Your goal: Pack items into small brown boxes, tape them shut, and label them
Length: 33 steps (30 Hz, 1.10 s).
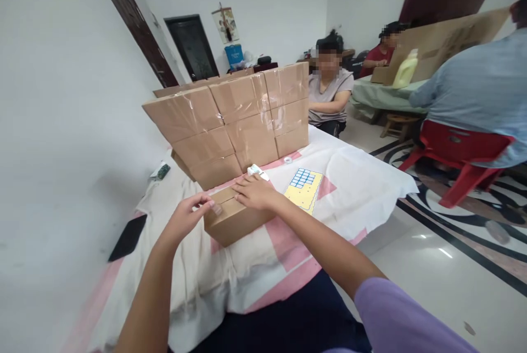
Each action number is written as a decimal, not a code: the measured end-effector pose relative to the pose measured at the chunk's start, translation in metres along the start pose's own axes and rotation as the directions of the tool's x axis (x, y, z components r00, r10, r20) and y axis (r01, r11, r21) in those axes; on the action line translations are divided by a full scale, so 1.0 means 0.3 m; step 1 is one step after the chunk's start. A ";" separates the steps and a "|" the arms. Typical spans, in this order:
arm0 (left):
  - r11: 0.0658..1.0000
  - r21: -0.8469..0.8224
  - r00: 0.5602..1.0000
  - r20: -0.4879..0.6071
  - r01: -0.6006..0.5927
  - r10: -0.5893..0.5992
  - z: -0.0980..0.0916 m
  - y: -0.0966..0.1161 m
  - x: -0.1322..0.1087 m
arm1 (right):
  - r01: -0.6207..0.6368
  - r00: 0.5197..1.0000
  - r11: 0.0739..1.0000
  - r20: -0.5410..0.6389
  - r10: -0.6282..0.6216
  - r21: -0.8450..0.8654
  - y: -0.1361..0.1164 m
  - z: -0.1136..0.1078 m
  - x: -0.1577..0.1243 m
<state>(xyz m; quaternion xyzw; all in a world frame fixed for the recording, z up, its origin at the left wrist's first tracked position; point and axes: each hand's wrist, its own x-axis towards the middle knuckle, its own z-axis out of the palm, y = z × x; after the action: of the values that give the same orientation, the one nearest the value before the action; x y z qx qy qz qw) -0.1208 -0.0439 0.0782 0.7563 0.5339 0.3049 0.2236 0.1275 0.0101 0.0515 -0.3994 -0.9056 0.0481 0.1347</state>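
Observation:
A brown cardboard box [242, 225] lies on the cloth-covered table in front of me, a seam running along its top. My right hand [256, 192] rests on the box top with its fingers spread flat. At the box's left end, my left hand [190, 216] pinches a short strip of clear tape [216, 209] between thumb and fingertips. The strip's lower part appears to touch the cardboard. Just behind my right fingers sits a small white packet [256, 171], partly covered by them. A yellow sheet with blue-edged labels [304, 188] lies to the right.
Taped cardboard boxes [251, 139] stand stacked like a wall behind the work spot. A tape roll [287, 160] lies near them, a dark flat object [128, 237] at the left edge. Beyond the table sits a person [329, 89]; another sits on a red chair [465, 147] at right.

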 end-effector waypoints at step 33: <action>0.996 0.044 0.968 0.235 0.078 -0.086 0.010 -0.036 0.103 | 0.017 0.998 0.999 -0.062 -0.015 0.036 -0.004 -0.006 -0.009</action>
<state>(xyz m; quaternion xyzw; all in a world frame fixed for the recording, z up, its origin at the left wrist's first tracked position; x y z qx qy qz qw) -0.1184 -0.0111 0.0758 0.7683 0.5393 0.1937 0.2852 0.1288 0.0074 0.0528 -0.3908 -0.9031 0.0513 0.1703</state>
